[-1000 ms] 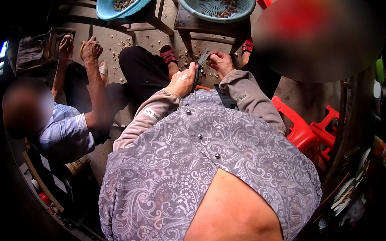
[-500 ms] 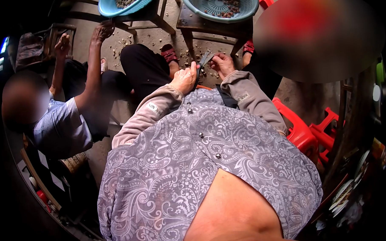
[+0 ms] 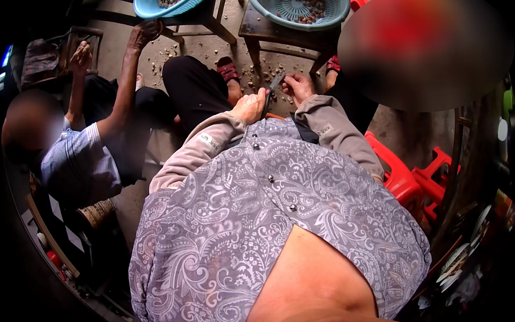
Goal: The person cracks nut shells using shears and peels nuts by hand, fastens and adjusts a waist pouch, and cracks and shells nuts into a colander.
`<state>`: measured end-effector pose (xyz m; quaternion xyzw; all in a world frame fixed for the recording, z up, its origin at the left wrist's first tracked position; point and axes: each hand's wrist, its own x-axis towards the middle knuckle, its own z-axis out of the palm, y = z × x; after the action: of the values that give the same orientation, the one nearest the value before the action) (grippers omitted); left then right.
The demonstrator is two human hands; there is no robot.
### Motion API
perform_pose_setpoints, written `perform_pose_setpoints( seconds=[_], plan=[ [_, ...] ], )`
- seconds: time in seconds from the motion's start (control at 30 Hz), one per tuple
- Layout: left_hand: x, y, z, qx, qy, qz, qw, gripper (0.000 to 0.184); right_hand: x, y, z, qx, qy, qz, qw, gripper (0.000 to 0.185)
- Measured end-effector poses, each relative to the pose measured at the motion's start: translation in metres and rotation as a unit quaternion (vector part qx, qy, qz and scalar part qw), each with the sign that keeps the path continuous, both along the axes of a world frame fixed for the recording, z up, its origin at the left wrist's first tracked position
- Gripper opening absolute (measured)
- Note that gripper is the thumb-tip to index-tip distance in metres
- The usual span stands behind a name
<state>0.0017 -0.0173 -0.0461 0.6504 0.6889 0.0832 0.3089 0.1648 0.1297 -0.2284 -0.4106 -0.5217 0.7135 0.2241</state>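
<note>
My left hand (image 3: 248, 108) is wrapped around dark-handled scissors (image 3: 273, 86), whose blades point up and away from me. Close beside the blade tips, my right hand (image 3: 298, 88) is closed in a pinch. Whatever lies between its fingertips is too small to make out. Both hands are in front of my lap, above a floor strewn with shell-like bits (image 3: 260, 77). Beyond them, a grey-blue plastic basket (image 3: 258, 7) holding small brown pieces stands on a wooden stool (image 3: 264, 31).
A bright blue basket (image 3: 144, 10) with pale nut-like pieces rests on another wooden stool (image 3: 222, 30). To the left sits another person (image 3: 79, 161), arms raised toward that basket. Red plastic stools (image 3: 403, 178) stand at my right. Dark sandals (image 3: 227, 69) show on the floor.
The scissor blades look closer together than before. My hands stay nearly in place. The other person's raised hand has shifted slightly right, toward the blue basket.
</note>
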Motion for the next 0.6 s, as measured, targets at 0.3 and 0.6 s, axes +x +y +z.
perform_pose_setpoints(
  seconds=[0.3, 0.6],
  plan=[
    [-0.001, -0.018, -0.04, 0.017, -0.249, 0.122, 0.961, 0.053, 0.002, 0.005, 0.002, 0.218, 0.012, 0.016, 0.976, 0.011],
    [0.007, -0.004, -0.017, 0.044, -0.056, 0.083, 0.994, 0.062, -0.002, -0.001, 0.02, 0.122, 0.111, 0.019, 0.986, 0.01]
  ],
)
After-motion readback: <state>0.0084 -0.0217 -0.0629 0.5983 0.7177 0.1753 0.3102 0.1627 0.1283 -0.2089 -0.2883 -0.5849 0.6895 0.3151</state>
